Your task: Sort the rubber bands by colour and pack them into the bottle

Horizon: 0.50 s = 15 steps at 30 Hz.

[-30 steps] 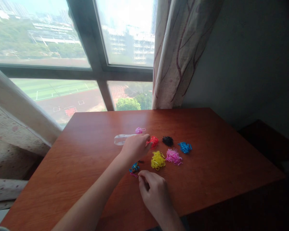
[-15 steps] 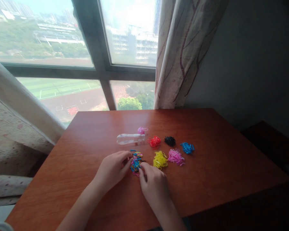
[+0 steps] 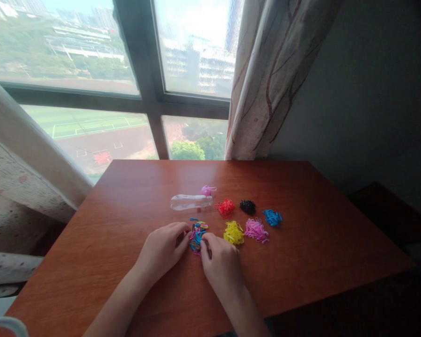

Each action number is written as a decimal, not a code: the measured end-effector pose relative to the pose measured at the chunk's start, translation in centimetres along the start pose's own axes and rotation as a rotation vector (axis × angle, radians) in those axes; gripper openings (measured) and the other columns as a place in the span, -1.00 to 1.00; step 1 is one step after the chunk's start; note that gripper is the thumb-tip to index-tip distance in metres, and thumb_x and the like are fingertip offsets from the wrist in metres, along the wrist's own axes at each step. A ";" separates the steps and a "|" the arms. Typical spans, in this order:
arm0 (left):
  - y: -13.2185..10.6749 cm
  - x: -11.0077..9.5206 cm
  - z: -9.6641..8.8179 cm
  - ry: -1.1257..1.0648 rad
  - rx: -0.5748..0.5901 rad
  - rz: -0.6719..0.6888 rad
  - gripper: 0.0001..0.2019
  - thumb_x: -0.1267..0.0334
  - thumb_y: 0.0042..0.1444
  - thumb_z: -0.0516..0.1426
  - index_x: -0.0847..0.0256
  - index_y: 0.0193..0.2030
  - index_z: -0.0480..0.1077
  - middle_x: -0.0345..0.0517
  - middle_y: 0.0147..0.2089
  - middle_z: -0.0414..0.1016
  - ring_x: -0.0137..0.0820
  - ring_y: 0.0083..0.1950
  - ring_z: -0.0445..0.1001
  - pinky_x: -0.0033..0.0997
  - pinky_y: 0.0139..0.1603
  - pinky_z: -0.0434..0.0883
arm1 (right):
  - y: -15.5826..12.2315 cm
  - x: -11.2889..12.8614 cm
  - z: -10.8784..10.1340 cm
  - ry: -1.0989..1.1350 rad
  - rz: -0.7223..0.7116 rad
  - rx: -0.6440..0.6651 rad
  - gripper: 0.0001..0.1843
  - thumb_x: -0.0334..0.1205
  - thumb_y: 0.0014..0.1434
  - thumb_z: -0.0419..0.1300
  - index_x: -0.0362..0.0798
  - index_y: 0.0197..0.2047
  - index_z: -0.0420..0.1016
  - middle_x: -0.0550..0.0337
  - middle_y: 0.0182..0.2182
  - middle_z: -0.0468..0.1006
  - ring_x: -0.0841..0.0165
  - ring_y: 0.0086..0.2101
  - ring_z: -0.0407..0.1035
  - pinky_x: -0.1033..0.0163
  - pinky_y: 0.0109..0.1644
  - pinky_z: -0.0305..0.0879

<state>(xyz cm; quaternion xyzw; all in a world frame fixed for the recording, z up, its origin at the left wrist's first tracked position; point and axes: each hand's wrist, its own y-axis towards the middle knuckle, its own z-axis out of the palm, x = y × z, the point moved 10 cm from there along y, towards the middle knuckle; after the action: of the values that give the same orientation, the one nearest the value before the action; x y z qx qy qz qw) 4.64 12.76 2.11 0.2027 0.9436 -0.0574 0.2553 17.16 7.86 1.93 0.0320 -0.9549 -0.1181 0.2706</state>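
Observation:
A small mixed heap of coloured rubber bands (image 3: 197, 232) lies near the front middle of the wooden table (image 3: 126, 206). My left hand (image 3: 163, 250) rests at its left side with fingers curled and pinched at the bands. My right hand (image 3: 221, 267) sits just right of the heap, fingers closed on its edge. Sorted little piles lie beyond: red (image 3: 225, 207), black (image 3: 247, 206), blue (image 3: 272, 217), yellow (image 3: 233, 232) and pink (image 3: 255, 230). A clear plastic bottle (image 3: 191, 202) lies on its side behind the heap, its pink cap (image 3: 206, 190) off beside it.
The table stands against a large window (image 3: 182, 51) with a patterned curtain (image 3: 266, 79) at the right and a grey wall (image 3: 372, 93) behind. A lower dark surface (image 3: 389, 210) adjoins the table's right side. A white rim (image 3: 3, 324) shows at bottom left.
My left hand came back from the red pile to the mixed heap. My right hand moved slightly forward to meet it at the heap. The view shifted a little.

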 end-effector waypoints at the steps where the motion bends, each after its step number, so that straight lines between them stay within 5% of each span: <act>1: 0.0 0.0 0.0 0.001 -0.001 -0.003 -0.80 0.18 0.27 0.01 0.13 -0.23 0.44 -0.16 -0.26 0.57 -0.32 -0.26 0.52 -0.41 -0.26 0.32 | -0.1 0.0 -0.2 0.018 -0.002 -0.012 -0.87 -0.37 0.25 0.15 0.01 -0.24 0.50 0.24 -0.42 0.57 0.30 -0.38 0.48 0.29 -0.36 0.10; 9: -0.1 0.1 -0.1 0.033 -0.004 -0.001 -0.80 0.17 0.27 0.01 0.12 -0.24 0.43 -0.17 -0.26 0.57 -0.32 -0.26 0.52 -0.40 -0.27 0.30 | -0.4 -0.9 -4.2 0.203 -0.025 -0.161 -0.81 -0.29 0.30 0.07 -0.01 -0.21 0.53 0.24 -0.43 0.58 0.37 -0.43 0.46 0.33 -0.31 0.20; 15: 0.0 0.2 -0.1 0.055 0.008 -0.009 -0.77 0.14 0.28 -0.01 0.12 -0.25 0.43 -0.17 -0.25 0.57 -0.31 -0.26 0.51 -0.39 -0.28 0.29 | -0.6 -9.7 -10.7 0.070 0.142 -0.361 -0.72 -0.07 0.28 0.11 -0.04 -0.21 0.59 0.17 -0.45 0.61 0.35 -0.48 0.48 0.33 -0.34 0.26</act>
<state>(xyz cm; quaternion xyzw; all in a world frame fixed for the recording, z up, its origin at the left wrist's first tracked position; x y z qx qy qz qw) 4.46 12.90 2.09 0.2008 0.9510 -0.0566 0.2281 31.04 6.27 5.71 -0.0805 -0.9081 -0.2667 0.3128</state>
